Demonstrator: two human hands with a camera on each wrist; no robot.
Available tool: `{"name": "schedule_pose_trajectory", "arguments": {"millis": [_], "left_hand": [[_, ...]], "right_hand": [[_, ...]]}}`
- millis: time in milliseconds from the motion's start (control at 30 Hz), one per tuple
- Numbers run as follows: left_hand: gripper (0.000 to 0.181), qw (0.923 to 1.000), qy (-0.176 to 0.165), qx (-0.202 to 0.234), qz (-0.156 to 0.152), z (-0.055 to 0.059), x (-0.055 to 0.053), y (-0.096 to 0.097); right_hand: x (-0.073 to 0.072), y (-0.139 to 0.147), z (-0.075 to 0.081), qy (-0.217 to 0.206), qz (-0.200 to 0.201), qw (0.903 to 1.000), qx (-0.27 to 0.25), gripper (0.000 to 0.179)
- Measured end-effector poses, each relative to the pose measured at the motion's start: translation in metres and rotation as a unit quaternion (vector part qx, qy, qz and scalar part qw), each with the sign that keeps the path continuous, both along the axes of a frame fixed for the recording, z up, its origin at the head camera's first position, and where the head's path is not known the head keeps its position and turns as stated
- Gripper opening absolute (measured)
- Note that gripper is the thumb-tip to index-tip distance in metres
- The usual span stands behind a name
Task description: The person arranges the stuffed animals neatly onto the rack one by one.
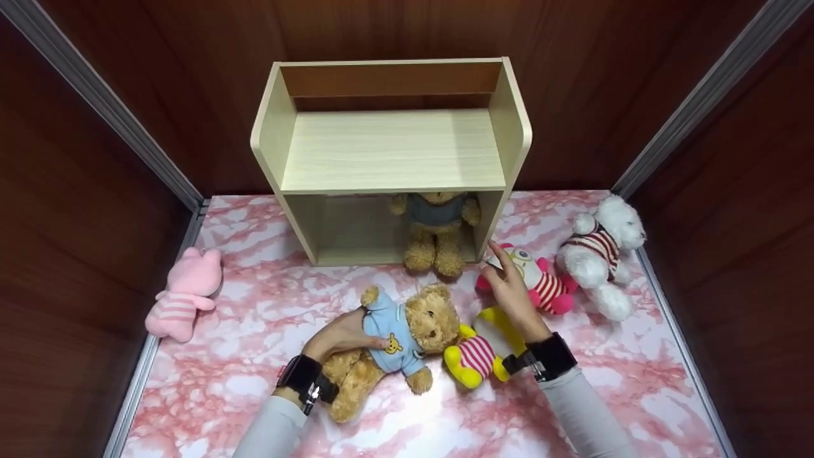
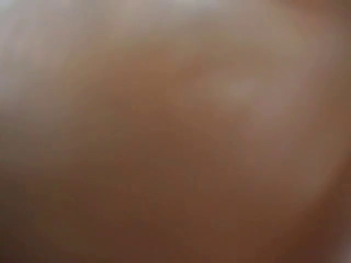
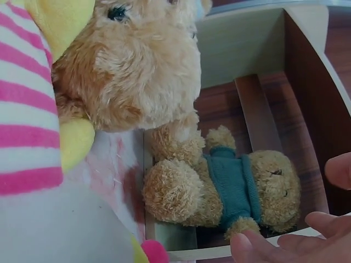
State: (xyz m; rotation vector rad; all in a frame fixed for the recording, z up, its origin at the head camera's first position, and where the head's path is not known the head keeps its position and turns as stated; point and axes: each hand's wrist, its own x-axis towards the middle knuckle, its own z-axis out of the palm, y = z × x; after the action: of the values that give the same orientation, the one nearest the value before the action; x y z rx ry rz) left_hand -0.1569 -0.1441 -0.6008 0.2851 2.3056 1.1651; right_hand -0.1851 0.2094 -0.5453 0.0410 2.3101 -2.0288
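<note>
My left hand (image 1: 343,332) grips a light brown teddy bear (image 1: 399,318) in a pale blue shirt around its body, thumb across the front. The bear lies tilted, head to the right. My right hand (image 1: 514,294) has its fingers extended beside the lower right edge of a pale wooden shelf (image 1: 394,149). A brown teddy bear in a dark teal shirt (image 3: 233,186) sits in the lower compartment, at the right side; the upper board hides most of its head in the head view. The left wrist view is only a brown blur.
Under my right forearm lies a yellow plush in a pink-striped shirt (image 1: 477,356). A pink plush with round eyes (image 1: 550,286) and a white bear in a striped sweater (image 1: 598,251) are at right. A pink plush (image 1: 184,296) lies at left. Dark panels (image 1: 70,254) enclose the surface.
</note>
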Motion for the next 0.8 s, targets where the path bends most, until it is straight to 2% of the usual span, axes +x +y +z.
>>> {"name": "schedule_pose_trajectory", "arguments": {"millis": [167,267,400,500,600,733,800], "left_hand": [[0.08,0.9999,0.011,0.01,0.008,-0.005,0.001,-0.003],[0.076,0.9992,0.01,0.03,0.025,-0.007,0.003,-0.008],[0.082,0.997,0.009,0.055,0.053,-0.009,0.007,-0.016],[0.079,0.9942,0.009,0.074,0.077,-0.012,0.01,-0.021],[0.07,0.9879,0.007,0.111,0.108,-0.015,0.012,-0.025],[0.06,0.971,-0.007,0.188,0.148,-0.016,0.012,-0.024],[0.059,0.9631,-0.012,0.211,0.167,-0.016,0.011,-0.022]], "right_hand": [[0.004,-0.001,0.001,-0.027,0.005,0.9993,-0.026,0.06],[0.005,-0.002,0.002,-0.031,0.007,0.9991,-0.027,0.058],[0.006,-0.002,0.003,-0.03,0.013,0.9994,-0.014,0.057],[0.007,-0.002,0.004,-0.026,0.016,0.9995,-0.01,0.059],[0.007,-0.005,0.004,-0.016,0.017,0.9997,0.0,0.061],[0.007,-0.009,0.004,-0.005,0.026,0.9996,0.003,0.062],[0.007,-0.012,0.004,-0.007,0.03,0.9995,-0.006,0.062]]}}
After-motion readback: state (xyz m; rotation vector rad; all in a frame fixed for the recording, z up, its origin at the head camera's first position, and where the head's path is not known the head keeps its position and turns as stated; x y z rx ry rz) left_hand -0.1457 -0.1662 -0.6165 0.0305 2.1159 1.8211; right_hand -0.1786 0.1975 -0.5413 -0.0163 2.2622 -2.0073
